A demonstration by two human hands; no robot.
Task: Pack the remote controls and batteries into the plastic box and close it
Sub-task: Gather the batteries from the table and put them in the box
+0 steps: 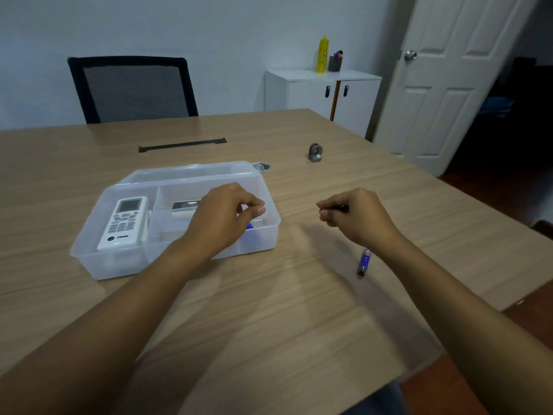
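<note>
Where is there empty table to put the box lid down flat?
The widest bare patch is the near table, between the two forearms, in front of the plastic box. Also free: the far left, between the box and the black strip. It is crowded beside the right hand, where a blue battery lies.

Pretty dim room: a wood-grain table (299, 295) is backed by a black mesh chair (131, 89), a white cabinet (321, 91) is set against the pale wall (209, 31), and a white panelled door (454, 70) is left open.
</note>
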